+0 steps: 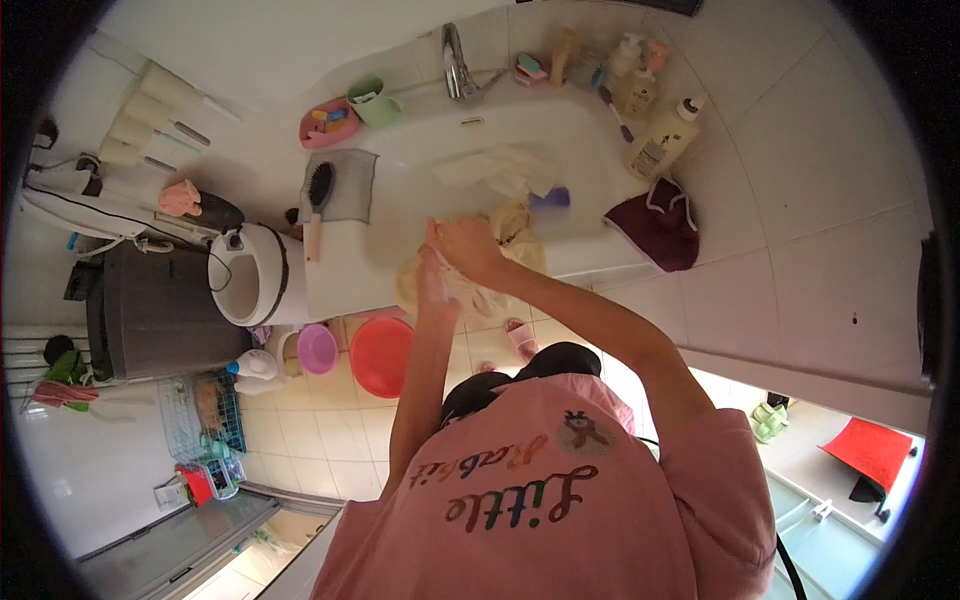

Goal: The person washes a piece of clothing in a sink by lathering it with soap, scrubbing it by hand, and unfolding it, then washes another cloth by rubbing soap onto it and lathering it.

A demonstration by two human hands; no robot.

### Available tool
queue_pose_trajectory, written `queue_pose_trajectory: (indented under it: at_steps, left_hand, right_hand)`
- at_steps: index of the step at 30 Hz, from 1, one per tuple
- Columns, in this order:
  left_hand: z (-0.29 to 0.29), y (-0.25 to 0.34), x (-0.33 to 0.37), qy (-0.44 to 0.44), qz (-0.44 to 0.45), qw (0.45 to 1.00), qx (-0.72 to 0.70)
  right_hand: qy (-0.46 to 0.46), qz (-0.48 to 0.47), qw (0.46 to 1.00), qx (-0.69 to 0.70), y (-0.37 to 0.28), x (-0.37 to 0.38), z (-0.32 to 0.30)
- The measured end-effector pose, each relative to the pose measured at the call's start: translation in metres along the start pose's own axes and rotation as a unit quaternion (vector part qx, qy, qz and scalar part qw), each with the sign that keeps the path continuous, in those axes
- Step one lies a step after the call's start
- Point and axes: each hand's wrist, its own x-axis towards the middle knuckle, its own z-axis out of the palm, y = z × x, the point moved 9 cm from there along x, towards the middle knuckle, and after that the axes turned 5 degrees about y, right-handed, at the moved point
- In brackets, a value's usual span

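Over the front edge of the white sink [580,235], both of my hands come together on a wet-looking pale yellow cloth [515,240]. My right hand [470,247] is closed over a bunched part of it. My left hand [432,272], slightly blurred, grips it just beside and below the right one. Part of the cloth drapes over the sink edge. Behind my hands, more pale cloth [500,168] lies in the basin, and a small blue-purple block [550,198] rests at its right end.
A chrome faucet [457,70] stands at the back. Bottles [662,140] and a maroon cloth item [655,225] sit on the right. Leftward are a hairbrush [319,190] on a grey cloth, a green cup [373,103] and a pink dish [328,124]. A red basin [381,357] is on the floor.
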Motion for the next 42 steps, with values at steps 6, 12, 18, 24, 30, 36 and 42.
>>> queue_pose_trajectory:
  at_steps: [6, 12, 18, 24, 30, 36, 42]
  left_hand:
    - [0.008, 0.004, -0.003, -0.081, -0.013, 0.996, -0.034]
    - [-0.020, -0.002, 0.012, 0.019, -0.010, 1.000, 0.019]
    - [0.028, 0.020, -0.016, -0.085, 0.035, 0.995, -0.025]
    - [0.004, 0.001, -0.002, 0.021, 0.024, 0.999, 0.025]
    - [0.030, 0.003, -0.004, -0.202, 0.006, 0.975, -0.089]
    - [0.034, 0.018, -0.014, -0.098, 0.031, 0.994, -0.044]
    - [0.008, -0.007, 0.006, -0.026, -0.054, 0.998, -0.031]
  right_hand:
    - [0.001, -0.017, 0.999, -0.029, -0.013, -0.011, -0.004]
    - [0.098, 0.014, 0.993, 0.071, -0.027, -0.021, -0.016]
    - [0.155, -0.028, 0.988, 0.003, -0.025, -0.016, -0.021]
    - [0.087, 0.087, 0.992, 0.020, 0.002, 0.001, -0.030]
    - [0.013, -0.062, 0.990, -0.129, -0.029, -0.014, 0.008]
    - [0.100, -0.031, 0.994, -0.026, -0.046, -0.020, -0.060]
    - [0.049, 0.085, 0.995, -0.034, -0.003, -0.005, -0.022]
